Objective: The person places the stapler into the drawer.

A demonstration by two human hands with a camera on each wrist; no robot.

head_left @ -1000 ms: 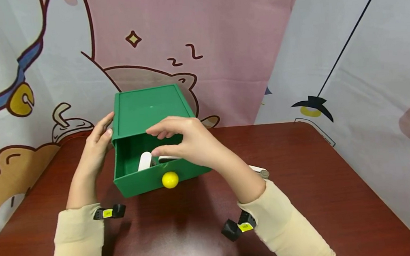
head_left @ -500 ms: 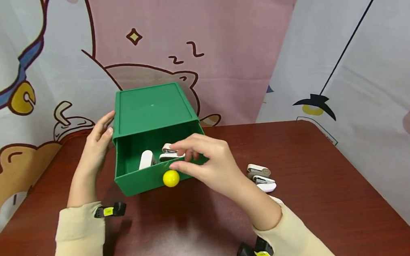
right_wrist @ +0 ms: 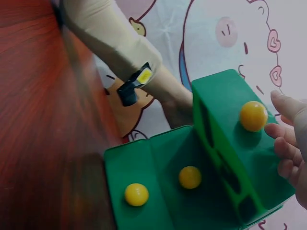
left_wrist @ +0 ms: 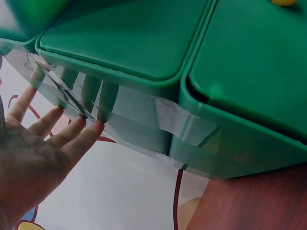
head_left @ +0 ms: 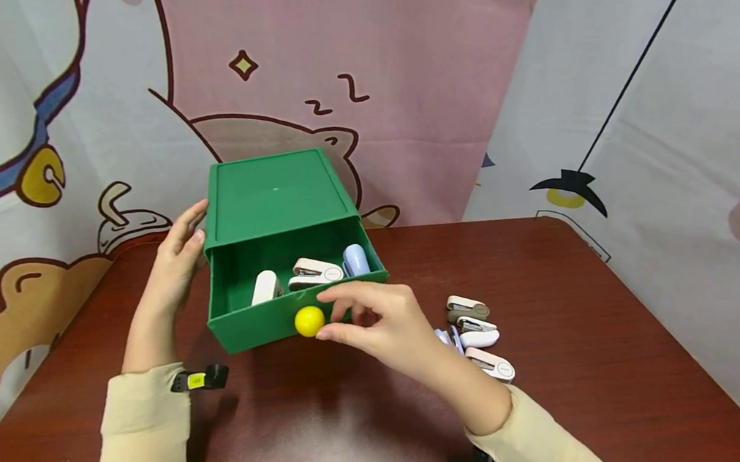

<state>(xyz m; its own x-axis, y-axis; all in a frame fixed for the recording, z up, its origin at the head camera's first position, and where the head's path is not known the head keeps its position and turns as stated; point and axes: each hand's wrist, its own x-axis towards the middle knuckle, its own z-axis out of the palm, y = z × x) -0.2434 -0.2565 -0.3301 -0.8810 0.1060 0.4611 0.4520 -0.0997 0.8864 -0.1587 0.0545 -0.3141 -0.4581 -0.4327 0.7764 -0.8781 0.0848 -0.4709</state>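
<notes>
Gaping slightly, the right grip [head_left: 381, 322] has the knob [head_left: 310, 321] just beside it. The left grip [head_left: 174, 269], spread, touches the cabinet [head_left: 274, 195].

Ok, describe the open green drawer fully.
The open drawer is plastic-looking, smooth and green, with a round, glossy yellow knob on its front. It is pulled partly out of its green case toward the person. Inside are a white item at left, a light-coloured stapler in the middle and a pale-blue item at right. The right hand is at the knob; whether it touches cannot be told.
</notes>
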